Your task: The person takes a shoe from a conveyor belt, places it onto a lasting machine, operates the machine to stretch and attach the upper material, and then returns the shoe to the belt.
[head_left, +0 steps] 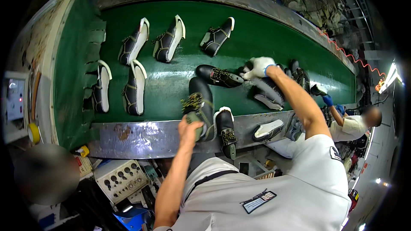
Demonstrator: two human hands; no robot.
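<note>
My bare left hand grips a black shoe at its green-lined collar, close to the belt's near edge. Yellow-and-black laces show on this shoe. Farther right, my right hand, in a white glove, has curled fingers around something dark, partly hidden by the hand. Beside its fingertips another black laced shoe lies on the green belt. Just below the glove is a blurred black shoe with a pale sole. A further laced shoe sits across the near metal edge, toe inward.
Several black shoe uppers with white bottoms, such as one upper, lie on the belt's left part. Another upper rests on the metal ledge. A co-worker in blue gloves stands at right. Below the ledge is a control box.
</note>
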